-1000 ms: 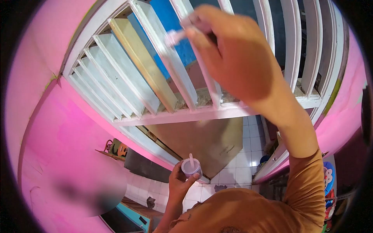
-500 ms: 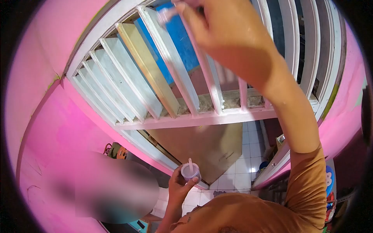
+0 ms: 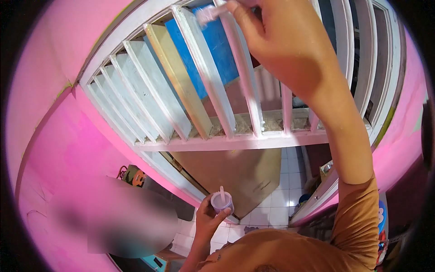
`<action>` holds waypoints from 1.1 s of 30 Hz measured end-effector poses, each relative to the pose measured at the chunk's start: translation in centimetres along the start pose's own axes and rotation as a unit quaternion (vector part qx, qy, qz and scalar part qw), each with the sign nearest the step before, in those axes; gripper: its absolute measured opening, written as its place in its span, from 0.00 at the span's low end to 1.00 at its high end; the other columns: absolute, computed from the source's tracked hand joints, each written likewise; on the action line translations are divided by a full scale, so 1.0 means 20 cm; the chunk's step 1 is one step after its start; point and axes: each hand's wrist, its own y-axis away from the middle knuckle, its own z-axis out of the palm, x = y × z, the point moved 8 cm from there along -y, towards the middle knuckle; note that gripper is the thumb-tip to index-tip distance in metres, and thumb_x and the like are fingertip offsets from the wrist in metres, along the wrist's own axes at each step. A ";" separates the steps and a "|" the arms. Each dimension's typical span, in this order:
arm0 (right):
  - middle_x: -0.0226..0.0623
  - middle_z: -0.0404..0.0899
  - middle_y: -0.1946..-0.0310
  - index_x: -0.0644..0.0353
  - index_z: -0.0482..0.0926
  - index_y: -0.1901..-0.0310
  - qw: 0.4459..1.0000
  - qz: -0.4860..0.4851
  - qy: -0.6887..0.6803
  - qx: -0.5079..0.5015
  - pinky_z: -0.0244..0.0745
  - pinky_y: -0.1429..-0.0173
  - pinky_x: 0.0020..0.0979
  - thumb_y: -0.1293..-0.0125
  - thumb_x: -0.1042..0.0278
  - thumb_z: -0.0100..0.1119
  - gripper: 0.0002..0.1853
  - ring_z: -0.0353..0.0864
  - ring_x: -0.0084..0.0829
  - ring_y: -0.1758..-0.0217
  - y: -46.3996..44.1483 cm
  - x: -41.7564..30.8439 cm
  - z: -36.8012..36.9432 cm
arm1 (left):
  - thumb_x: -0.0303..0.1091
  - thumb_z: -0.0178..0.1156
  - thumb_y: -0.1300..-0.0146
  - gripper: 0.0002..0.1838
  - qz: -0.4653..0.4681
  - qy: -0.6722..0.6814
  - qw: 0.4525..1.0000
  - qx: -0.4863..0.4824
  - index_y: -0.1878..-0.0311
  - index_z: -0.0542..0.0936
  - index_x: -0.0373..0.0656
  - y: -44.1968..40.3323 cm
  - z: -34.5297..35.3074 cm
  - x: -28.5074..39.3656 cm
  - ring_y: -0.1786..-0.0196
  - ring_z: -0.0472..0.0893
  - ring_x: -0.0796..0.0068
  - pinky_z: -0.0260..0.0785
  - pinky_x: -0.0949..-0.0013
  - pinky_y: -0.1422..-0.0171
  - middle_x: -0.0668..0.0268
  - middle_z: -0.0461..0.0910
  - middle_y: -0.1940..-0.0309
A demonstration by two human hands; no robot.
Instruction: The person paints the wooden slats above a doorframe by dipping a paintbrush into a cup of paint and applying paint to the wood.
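The brush [image 3: 208, 16], which is blurred, is pinched in the grip of the right hand [image 3: 290, 45], and it has been lifted higher along the white slats [image 3: 204, 75] than a second ago. So the work seems to have been shifted to their top part, though whether a slat is touched cannot be told. Down low, the cup [image 3: 230, 200], with a stick [image 3: 222, 192] in it, is held in the left hand's [image 3: 209, 220] curled fingers.

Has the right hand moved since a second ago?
Yes: the right hand has moved upward, now farther above the white bottom rail in the head view.
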 end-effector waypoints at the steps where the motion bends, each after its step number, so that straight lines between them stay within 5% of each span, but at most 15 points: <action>1: 0.59 0.82 0.67 0.71 0.78 0.62 1.000 0.006 0.025 -0.017 0.75 0.54 0.49 0.30 0.73 0.50 0.10 0.82 0.57 0.61 0.00 0.03 0.03 | 0.28 0.77 0.44 0.35 -0.002 0.003 1.000 0.000 0.35 0.71 0.31 0.01 0.00 0.00 0.39 0.80 0.65 0.72 0.60 0.33 0.55 0.79 0.43; 5: 0.56 0.82 0.65 0.69 0.78 0.62 0.997 0.005 0.009 -0.078 0.76 0.53 0.49 0.30 0.73 0.50 0.09 0.82 0.56 0.61 -0.02 0.04 0.11 | 0.28 0.77 0.43 0.34 -0.007 -0.004 1.000 0.001 0.36 0.72 0.32 0.01 -0.01 -0.02 0.39 0.80 0.65 0.73 0.61 0.33 0.56 0.79 0.43; 8: 0.53 0.82 0.64 0.68 0.78 0.62 0.998 -0.030 0.055 -0.007 0.77 0.55 0.48 0.30 0.73 0.50 0.09 0.82 0.54 0.64 0.03 -0.02 0.07 | 0.28 0.76 0.43 0.34 -0.005 0.004 1.000 0.001 0.35 0.71 0.32 0.01 -0.01 -0.01 0.39 0.80 0.66 0.73 0.61 0.33 0.56 0.79 0.43; 10: 0.50 0.83 0.69 0.61 0.79 0.67 0.977 -0.136 0.138 0.092 0.79 0.64 0.44 0.43 0.76 0.56 0.04 0.86 0.50 0.66 0.11 -0.06 0.10 | 0.28 0.76 0.43 0.34 -0.007 0.006 1.000 0.003 0.35 0.71 0.32 0.01 0.00 0.01 0.39 0.80 0.66 0.73 0.61 0.33 0.57 0.79 0.43; 17: 0.47 0.85 0.67 0.63 0.80 0.63 0.968 -0.159 0.184 0.061 0.79 0.65 0.39 0.37 0.74 0.57 0.04 0.87 0.43 0.70 0.05 -0.10 0.22 | 0.29 0.77 0.42 0.33 0.001 0.008 1.000 -0.007 0.36 0.72 0.33 0.02 -0.03 -0.01 0.40 0.80 0.66 0.73 0.61 0.34 0.58 0.79 0.43; 20: 0.51 0.83 0.65 0.68 0.79 0.61 0.987 -0.052 0.147 -0.035 0.77 0.62 0.45 0.31 0.73 0.56 0.07 0.83 0.50 0.68 0.00 -0.09 0.19 | 0.30 0.77 0.42 0.34 -0.012 0.022 1.000 0.005 0.36 0.72 0.33 0.02 -0.04 -0.02 0.40 0.80 0.67 0.73 0.61 0.34 0.58 0.79 0.43; 21: 0.49 0.83 0.67 0.68 0.80 0.59 0.988 -0.121 0.072 0.061 0.77 0.65 0.41 0.33 0.75 0.59 0.06 0.83 0.47 0.70 0.02 -0.15 0.12 | 0.30 0.77 0.42 0.34 -0.010 0.023 1.000 0.008 0.35 0.72 0.33 0.02 -0.04 -0.02 0.40 0.80 0.67 0.74 0.62 0.35 0.57 0.79 0.43; 24: 0.44 0.85 0.71 0.69 0.82 0.55 0.990 -0.084 -0.055 0.098 0.75 0.72 0.30 0.36 0.79 0.66 0.08 0.84 0.34 0.75 0.04 -0.13 0.03 | 0.30 0.77 0.42 0.34 -0.016 0.015 1.000 0.011 0.35 0.71 0.34 0.02 -0.06 -0.04 0.40 0.80 0.67 0.74 0.62 0.35 0.57 0.79 0.43; 28: 0.37 0.85 0.71 0.71 0.81 0.56 0.997 0.019 -0.027 0.072 0.70 0.71 0.20 0.30 0.78 0.62 0.06 0.78 0.15 0.74 0.08 -0.10 0.00 | 0.29 0.77 0.43 0.34 -0.006 0.028 1.000 0.012 0.35 0.71 0.34 0.01 -0.07 -0.07 0.40 0.80 0.66 0.74 0.62 0.35 0.57 0.79 0.43; 31: 0.36 0.85 0.73 0.72 0.81 0.54 0.981 0.065 -0.177 0.046 0.69 0.72 0.20 0.28 0.77 0.60 0.07 0.77 0.16 0.75 0.10 -0.01 -0.01 | 0.30 0.77 0.43 0.35 0.009 0.016 1.000 0.002 0.35 0.71 0.33 0.00 -0.07 -0.08 0.40 0.79 0.66 0.73 0.62 0.34 0.57 0.78 0.43; 33: 0.38 0.84 0.71 0.72 0.80 0.55 0.988 0.077 -0.131 -0.010 0.73 0.69 0.24 0.30 0.78 0.60 0.06 0.81 0.23 0.72 0.14 -0.04 0.01 | 0.30 0.77 0.43 0.34 0.002 0.018 1.000 -0.002 0.35 0.71 0.33 0.00 -0.06 -0.07 0.40 0.79 0.67 0.73 0.62 0.34 0.57 0.79 0.43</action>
